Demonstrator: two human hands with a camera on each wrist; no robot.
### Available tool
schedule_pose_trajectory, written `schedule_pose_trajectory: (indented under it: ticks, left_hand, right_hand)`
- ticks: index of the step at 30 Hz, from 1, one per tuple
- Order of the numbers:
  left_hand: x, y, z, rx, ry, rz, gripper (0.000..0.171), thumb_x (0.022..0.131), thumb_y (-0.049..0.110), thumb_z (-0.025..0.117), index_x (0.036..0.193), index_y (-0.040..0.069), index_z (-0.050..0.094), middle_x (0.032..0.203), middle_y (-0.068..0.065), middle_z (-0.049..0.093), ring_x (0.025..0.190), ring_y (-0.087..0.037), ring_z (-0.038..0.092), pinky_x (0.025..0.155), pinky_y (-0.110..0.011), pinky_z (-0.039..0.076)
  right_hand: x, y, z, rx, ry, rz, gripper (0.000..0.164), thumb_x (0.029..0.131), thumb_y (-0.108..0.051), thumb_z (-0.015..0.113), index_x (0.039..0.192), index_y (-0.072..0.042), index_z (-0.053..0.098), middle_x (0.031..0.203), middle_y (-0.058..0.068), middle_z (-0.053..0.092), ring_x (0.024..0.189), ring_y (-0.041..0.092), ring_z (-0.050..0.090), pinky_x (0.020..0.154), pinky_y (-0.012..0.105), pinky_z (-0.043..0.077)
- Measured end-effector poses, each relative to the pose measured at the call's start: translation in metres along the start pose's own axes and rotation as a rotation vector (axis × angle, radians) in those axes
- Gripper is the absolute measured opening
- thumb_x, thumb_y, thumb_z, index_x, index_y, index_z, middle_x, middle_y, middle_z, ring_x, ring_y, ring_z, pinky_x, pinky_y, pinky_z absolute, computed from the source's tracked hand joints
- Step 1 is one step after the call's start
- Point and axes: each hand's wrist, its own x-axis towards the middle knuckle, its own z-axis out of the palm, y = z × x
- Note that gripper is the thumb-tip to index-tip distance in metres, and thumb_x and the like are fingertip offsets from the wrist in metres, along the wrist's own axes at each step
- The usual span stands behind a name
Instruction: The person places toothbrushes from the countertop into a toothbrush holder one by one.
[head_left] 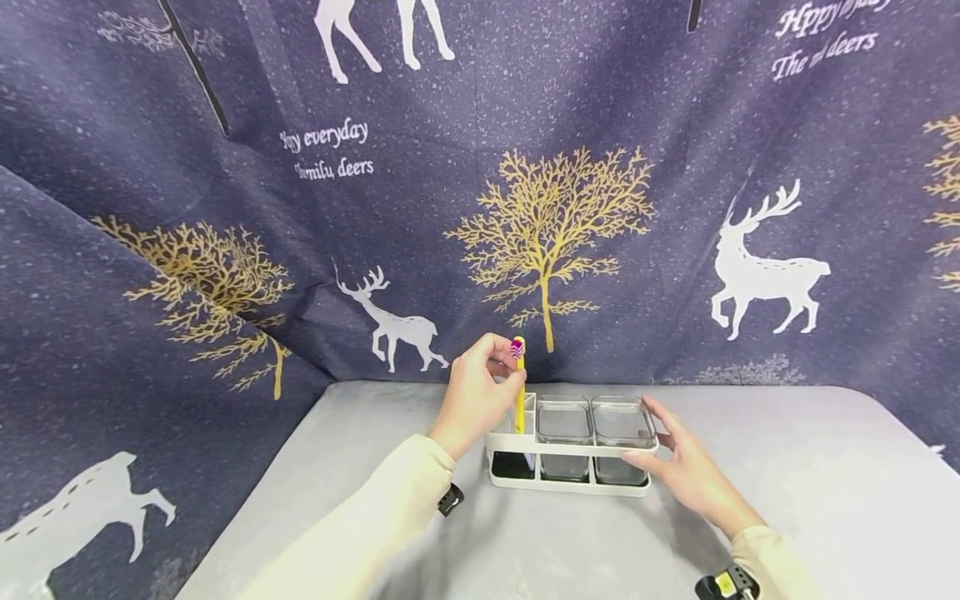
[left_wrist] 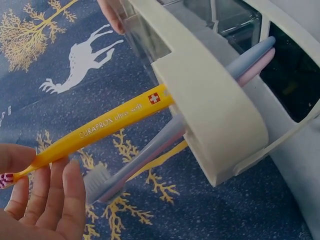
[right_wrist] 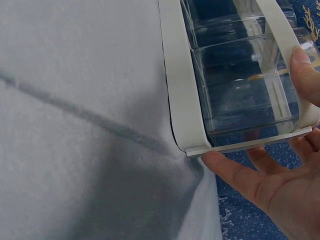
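Note:
My left hand (head_left: 480, 392) pinches a yellow toothbrush (left_wrist: 105, 122) near its bristled head, between thumb and fingertips. The brush stands upright, its handle's lower end in the left slots of a white toothbrush holder (head_left: 588, 450). In the left wrist view, a grey-blue toothbrush (left_wrist: 255, 57) and a pink toothbrush (left_wrist: 259, 69) pass through the holder beside it. My right hand (head_left: 690, 471) grips the holder's right end, thumb on the front rail and fingers along the side. Two clear cups (head_left: 564, 421) sit in the holder's middle and right openings.
The holder stands on a grey-white table (head_left: 555, 542), close to its back edge. Behind hangs a dark blue cloth (head_left: 420, 242) printed with deer and trees.

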Motion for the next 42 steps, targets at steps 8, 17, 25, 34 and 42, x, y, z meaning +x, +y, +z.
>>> schedule_pose_trajectory:
  ticks: [8, 17, 25, 34, 42]
  left_hand:
    - [-0.006, -0.007, 0.003, 0.033, 0.003, -0.004, 0.017, 0.081, -0.003, 0.072, 0.092, 0.005, 0.062, 0.084, -0.005, 0.066, 0.073, -0.014, 0.068, 0.061, -0.026, 0.051]
    - [-0.014, -0.011, 0.008, 0.040, -0.006, 0.000, 0.017, 0.080, -0.003, 0.072, 0.092, 0.005, 0.063, 0.083, -0.004, 0.066, 0.074, -0.015, 0.069, 0.066, -0.030, 0.056]
    - [-0.022, -0.017, 0.015, 0.052, -0.016, 0.003, 0.018, 0.079, -0.006, 0.071, 0.092, 0.004, 0.064, 0.082, -0.004, 0.067, 0.073, -0.014, 0.069, 0.073, -0.026, 0.055]
    - [-0.027, -0.022, 0.021, 0.089, -0.034, -0.001, 0.019, 0.078, -0.004, 0.072, 0.092, 0.006, 0.065, 0.081, -0.002, 0.067, 0.074, -0.014, 0.070, 0.070, -0.029, 0.056]
    - [-0.036, -0.025, 0.027, 0.122, -0.033, -0.009, 0.016, 0.078, -0.003, 0.073, 0.086, 0.009, 0.066, 0.079, 0.000, 0.067, 0.073, -0.011, 0.069, 0.067, -0.025, 0.053]
  right_hand:
    - [0.000, -0.003, 0.000, 0.005, -0.015, 0.018, 0.092, 0.088, -0.028, 0.076, 0.156, -0.004, 0.019, 0.156, 0.029, 0.021, 0.124, 0.053, 0.046, 0.091, 0.062, 0.046]
    - [0.001, -0.004, -0.001, 0.004, -0.022, 0.033, 0.094, 0.088, -0.030, 0.076, 0.157, -0.006, 0.017, 0.157, 0.028, 0.019, 0.126, 0.053, 0.044, 0.094, 0.065, 0.043]
    - [0.002, -0.001, 0.002, 0.002, -0.018, 0.012, 0.094, 0.088, -0.029, 0.076, 0.157, -0.005, 0.017, 0.157, 0.029, 0.019, 0.125, 0.053, 0.045, 0.093, 0.064, 0.044]
    - [0.003, 0.001, 0.002, 0.012, -0.022, 0.012, 0.093, 0.089, -0.028, 0.075, 0.158, -0.007, 0.016, 0.157, 0.027, 0.019, 0.126, 0.052, 0.045, 0.091, 0.062, 0.046]
    - [-0.002, 0.001, -0.002, -0.023, -0.034, 0.021, 0.094, 0.089, -0.029, 0.075, 0.158, -0.008, 0.014, 0.157, 0.027, 0.019, 0.125, 0.054, 0.044, 0.090, 0.069, 0.042]
